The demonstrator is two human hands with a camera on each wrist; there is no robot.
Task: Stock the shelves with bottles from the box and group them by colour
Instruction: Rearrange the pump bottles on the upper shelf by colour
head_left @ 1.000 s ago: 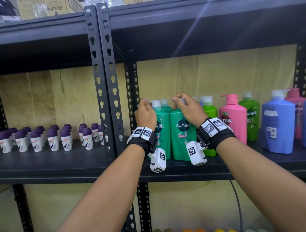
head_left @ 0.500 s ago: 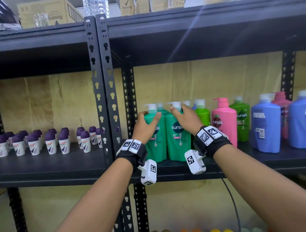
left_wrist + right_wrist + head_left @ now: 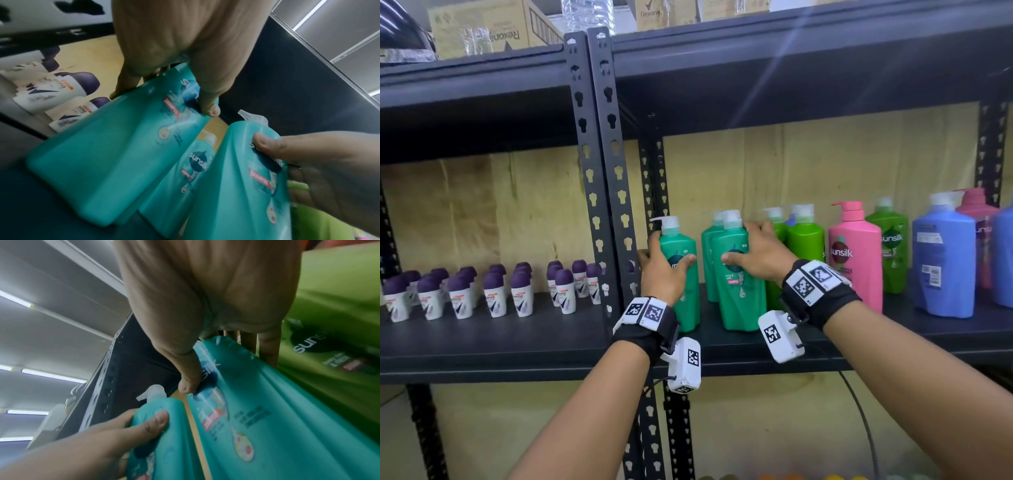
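Teal plastic, two pump bottles, both standing on the shelf (image 3: 722, 346) near its left end, just right of the upright post (image 3: 599, 171). Left bottle (image 3: 679, 270) gripped by left hand (image 3: 662, 270), thumb across the front label, fingers round the far side. Right bottle (image 3: 739, 274) gripped by right hand (image 3: 762, 255), thumb on the label, fingers wedged between it and the green bottle (image 3: 804, 236) beside. A third teal bottle (image 3: 709, 246) behind, in the gap between the two.

Step, by judgement: seating and spacing the teal group, not fetching. Gap open between the two front bottles. Next move likely calls for sliding them level with the front edge, labels forward, then letting go without rocking them; tall and narrow-based, so tipping is the risk.

Long axes near upright, pumps up; left nozzle pointing left toward the post. Right nozzle direction not clear.

Further right along the shelf: pink bottle (image 3: 854, 257), blue bottle (image 3: 943, 260). Left bay: purple-capped roll-ons (image 3: 493, 291).
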